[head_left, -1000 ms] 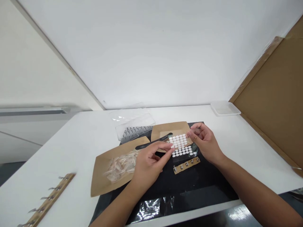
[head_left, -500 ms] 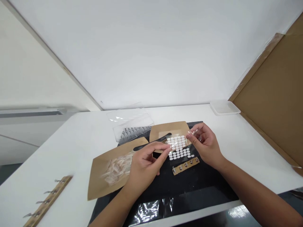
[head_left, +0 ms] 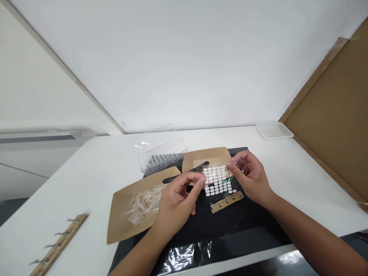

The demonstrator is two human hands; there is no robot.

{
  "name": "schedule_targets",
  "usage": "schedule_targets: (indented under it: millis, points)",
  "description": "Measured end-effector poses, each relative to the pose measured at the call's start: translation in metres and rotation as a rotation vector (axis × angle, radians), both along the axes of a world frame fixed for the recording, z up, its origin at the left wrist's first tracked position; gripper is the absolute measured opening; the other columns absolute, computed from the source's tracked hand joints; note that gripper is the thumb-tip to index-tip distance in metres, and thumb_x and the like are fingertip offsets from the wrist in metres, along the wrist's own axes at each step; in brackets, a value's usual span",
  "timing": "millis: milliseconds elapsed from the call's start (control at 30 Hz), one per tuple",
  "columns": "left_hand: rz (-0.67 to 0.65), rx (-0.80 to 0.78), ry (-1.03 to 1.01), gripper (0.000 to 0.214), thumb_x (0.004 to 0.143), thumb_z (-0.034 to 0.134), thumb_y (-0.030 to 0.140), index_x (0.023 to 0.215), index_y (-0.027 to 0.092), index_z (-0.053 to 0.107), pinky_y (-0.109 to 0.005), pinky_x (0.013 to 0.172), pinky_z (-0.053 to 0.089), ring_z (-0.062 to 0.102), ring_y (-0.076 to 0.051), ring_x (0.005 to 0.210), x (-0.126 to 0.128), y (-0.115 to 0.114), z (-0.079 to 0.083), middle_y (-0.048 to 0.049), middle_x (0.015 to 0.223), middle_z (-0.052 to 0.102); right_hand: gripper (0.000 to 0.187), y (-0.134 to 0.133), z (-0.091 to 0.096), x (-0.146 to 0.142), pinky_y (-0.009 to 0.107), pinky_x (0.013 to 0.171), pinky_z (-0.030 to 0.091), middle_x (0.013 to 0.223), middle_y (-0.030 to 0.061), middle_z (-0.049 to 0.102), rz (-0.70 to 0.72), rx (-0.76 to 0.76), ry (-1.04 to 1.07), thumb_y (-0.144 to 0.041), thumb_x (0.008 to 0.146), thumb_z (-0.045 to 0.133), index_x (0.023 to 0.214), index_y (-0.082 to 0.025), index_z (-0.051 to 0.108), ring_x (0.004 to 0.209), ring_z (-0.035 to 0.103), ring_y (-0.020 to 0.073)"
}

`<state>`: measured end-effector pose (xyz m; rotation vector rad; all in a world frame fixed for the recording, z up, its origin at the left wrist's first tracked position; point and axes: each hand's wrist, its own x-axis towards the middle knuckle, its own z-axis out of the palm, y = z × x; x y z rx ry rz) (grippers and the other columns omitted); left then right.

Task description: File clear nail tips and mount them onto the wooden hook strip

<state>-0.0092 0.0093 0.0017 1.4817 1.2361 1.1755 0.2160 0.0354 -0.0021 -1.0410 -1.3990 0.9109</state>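
Observation:
Both hands hold a clear sheet of small white oval stickers (head_left: 217, 181) just above a black mat (head_left: 230, 226). My left hand (head_left: 178, 201) pinches the sheet's left edge between thumb and forefinger. My right hand (head_left: 249, 177) pinches its right edge. Under the sheet lies a small cardboard strip with metal studs (head_left: 227, 201). A black nail file (head_left: 184, 173) rests across a brown paper tray (head_left: 208, 156) behind the sheet.
A larger brown paper tray (head_left: 122, 212) with pale nail tips lies at left. A clear plastic case of nail tips (head_left: 161, 153) sits behind. A wooden strip with metal hooks (head_left: 54, 247) lies at front left. A white lid (head_left: 273, 129) and brown board (head_left: 333, 126) stand right.
The view drifted slightly. Both hands shifted a little left with the sticker sheet and kept their pinch on it.

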Motion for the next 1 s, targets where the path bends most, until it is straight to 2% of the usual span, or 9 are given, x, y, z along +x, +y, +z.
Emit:
schedule_targets:
  millis: [133,300,400,533,700,833,1000]
  points:
    - [0.012,0.054,0.039,0.026,0.097,0.069,0.044,0.098,0.019,0.074,-0.015,0.032,0.044,0.052,-0.003,0.038,-0.002,0.002,-0.002,-0.0029,0.093,0.072,0.025,-0.001,0.000,0.000,0.025,0.057,0.048,0.086,-0.0005,0.069,-0.004,-0.002,-0.010,-0.043,0.096,0.077,0.098,-0.023,0.061,0.067,0.057,0.0118]
    - [0.096,0.254,0.226,0.018,0.101,0.065,0.037,0.100,0.023,0.076,-0.014,0.046,0.053,0.069,-0.012,0.073,-0.005,0.004,-0.003,-0.0045,0.102,0.072,0.027,-0.003,-0.001,-0.004,0.027,0.062,0.050,0.087,0.0007,0.071,0.002,-0.028,0.016,-0.044,0.095,0.077,0.096,-0.023,0.060,0.072,0.062,0.0135]
    - [0.105,0.275,0.230,0.015,0.102,0.064,0.035,0.100,0.024,0.075,-0.013,0.047,0.052,0.071,-0.014,0.081,-0.006,0.003,-0.004,-0.0039,0.101,0.072,0.027,-0.006,-0.001,-0.007,0.028,0.064,0.051,0.087,0.0009,0.070,0.004,-0.054,0.013,-0.044,0.095,0.077,0.095,-0.023,0.060,0.073,0.063,0.0141]
    - [0.105,0.243,0.165,0.017,0.101,0.067,0.037,0.102,0.023,0.076,-0.013,0.043,0.049,0.069,-0.011,0.071,-0.007,0.003,-0.008,-0.0043,0.104,0.073,0.027,-0.008,0.000,-0.010,0.028,0.064,0.050,0.087,0.0008,0.070,0.010,-0.084,0.010,-0.044,0.095,0.077,0.096,-0.023,0.060,0.073,0.064,0.0143]
    - [0.136,0.147,0.079,0.024,0.099,0.071,0.043,0.105,0.021,0.077,-0.015,0.035,0.045,0.053,-0.003,0.044,-0.008,0.003,-0.012,-0.0047,0.108,0.075,0.031,-0.007,0.000,-0.010,0.027,0.062,0.051,0.083,-0.0002,0.068,-0.004,-0.085,0.042,-0.047,0.094,0.078,0.094,-0.022,0.060,0.071,0.063,0.0136]
    - [0.140,0.073,0.036,0.028,0.097,0.074,0.046,0.106,0.020,0.078,-0.015,0.035,0.044,0.052,-0.001,0.039,-0.008,0.003,-0.009,-0.0050,0.107,0.075,0.033,-0.005,-0.001,-0.009,0.028,0.065,0.054,0.084,0.0009,0.069,-0.013,-0.081,0.060,-0.049,0.093,0.079,0.093,-0.022,0.059,0.074,0.066,0.0151]
    - [0.162,0.030,-0.040,0.033,0.093,0.078,0.047,0.111,0.020,0.076,-0.014,0.033,0.043,0.049,-0.001,0.036,-0.006,0.004,-0.003,-0.0029,0.094,0.075,0.032,-0.003,-0.002,-0.008,0.030,0.067,0.056,0.087,0.0030,0.073,-0.019,-0.076,0.060,-0.048,0.093,0.078,0.094,-0.023,0.058,0.076,0.068,0.0167]
